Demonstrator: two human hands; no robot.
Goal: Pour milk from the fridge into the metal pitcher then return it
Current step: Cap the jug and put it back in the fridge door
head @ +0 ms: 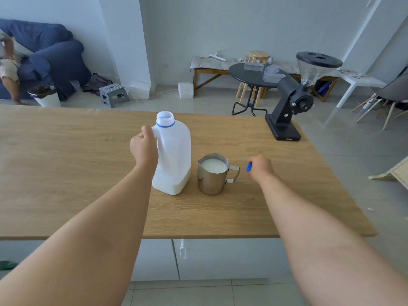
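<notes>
A translucent plastic milk jug [174,155] stands upright on the wooden table [66,173], its mouth uncapped and only a little milk at the bottom. My left hand [143,144] is closed around the jug's handle. Just right of the jug sits the metal pitcher [212,182], filled with milk nearly to the rim, handle pointing right. My right hand [260,167] rests on the table to the right of the pitcher and pinches the blue cap [249,167].
A black coffee grinder [293,100] stands at the table's far right corner. Beyond the table are a blue sofa [50,56] with a person on it, a bin, a step stool, a round black side table and chairs. White cabinets sit under the near table edge.
</notes>
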